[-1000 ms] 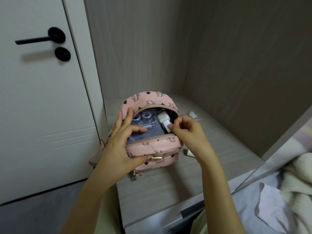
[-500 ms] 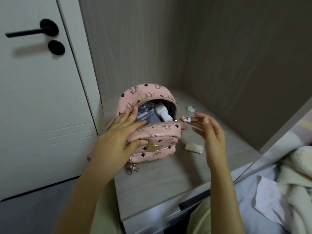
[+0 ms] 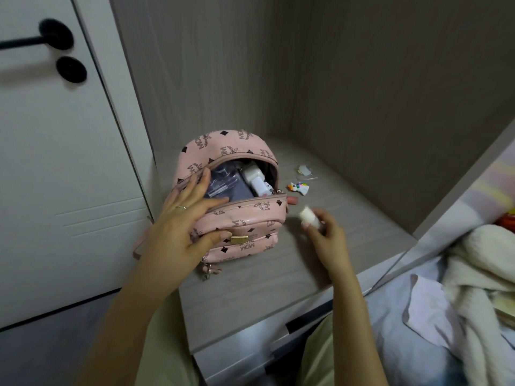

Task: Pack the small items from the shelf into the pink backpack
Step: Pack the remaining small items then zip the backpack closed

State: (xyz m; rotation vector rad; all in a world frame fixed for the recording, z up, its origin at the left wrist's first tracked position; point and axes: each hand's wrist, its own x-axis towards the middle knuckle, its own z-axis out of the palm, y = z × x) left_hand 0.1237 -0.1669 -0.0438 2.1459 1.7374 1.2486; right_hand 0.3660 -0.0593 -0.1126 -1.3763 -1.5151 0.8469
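Observation:
The pink backpack (image 3: pixel 250 218) stands on the grey shelf (image 3: pixel 278 288) with its top zip open. Inside it I see a white charger (image 3: pixel 255 179) and a clear plastic packet (image 3: pixel 223 182). My left hand (image 3: pixel 184 221) grips the front edge of the opening, fingers inside and thumb on the front pocket. My right hand (image 3: pixel 324 235) holds a small white tube (image 3: pixel 309 220) just right of the bag. A unicorn charm (image 3: pixel 299 188) and a small clear piece (image 3: pixel 305 171) lie on the shelf behind. A pink item (image 3: pixel 292 201) peeks out at the bag's right side.
Wood-grain walls (image 3: pixel 390 93) close the shelf at the back and right. A white door (image 3: pixel 55 162) with a black handle (image 3: pixel 53 40) stands to the left. Cream and lilac bedding (image 3: pixel 459 302) lies at the lower right.
My right hand left the charger in the bag, swung out to the right and picked the white tube up off the shelf. My left hand kept hold of the opening.

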